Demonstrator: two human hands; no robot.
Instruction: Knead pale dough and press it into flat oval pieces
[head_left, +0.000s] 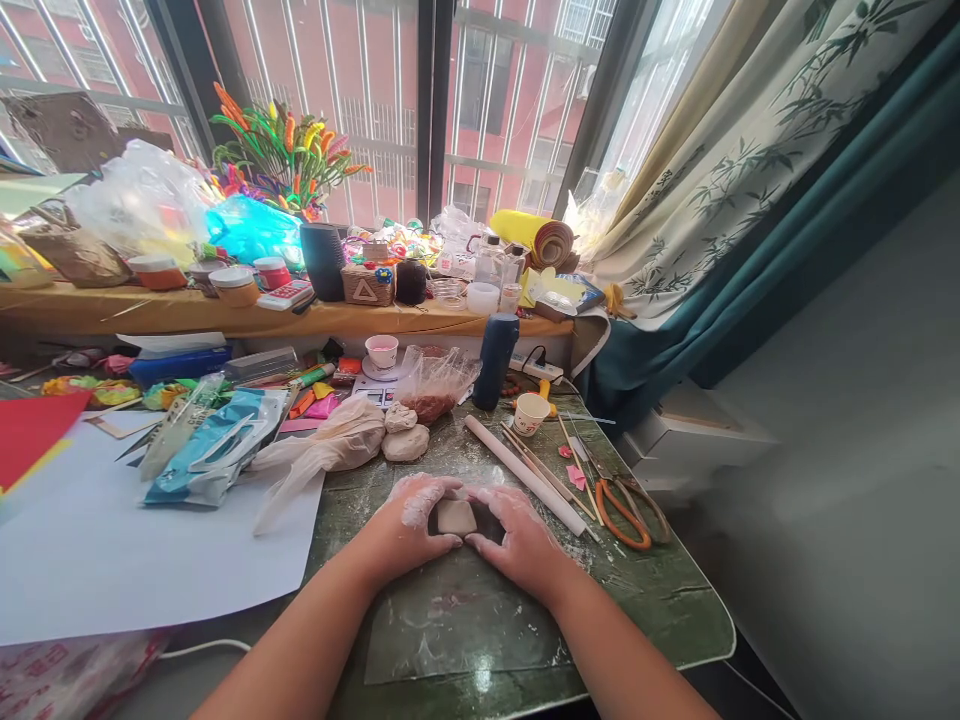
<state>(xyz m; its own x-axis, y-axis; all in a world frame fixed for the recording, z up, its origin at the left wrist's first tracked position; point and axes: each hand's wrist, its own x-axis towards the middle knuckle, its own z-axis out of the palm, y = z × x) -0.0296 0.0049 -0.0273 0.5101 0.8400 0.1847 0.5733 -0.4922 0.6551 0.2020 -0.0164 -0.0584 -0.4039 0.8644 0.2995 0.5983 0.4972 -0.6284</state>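
Lying at the left, a broad sheet of smooth white paper (225,560) ends beside the left forearm (315,625), so an outward swing could smear or drag it. Next, a crumpled translucent plastic bag (349,437) sits against two rounded pale clay lumps (406,444); snagging it might shift them. The powder-dusted left grip (414,515) and right grip (516,530) curve around a small, pale, blocky clay piece (456,517) on the table (645,590), above a clear plastic sheet (465,630); how firmly either presses, I cannot tell. Uneven pressure would probably skew its sides, and sticky clay could lift the sheet. Rightward, a long pale cylindrical rod (525,475) lies near the right grip: a knock might roll it towards the orange-handled metal scissors (624,515).
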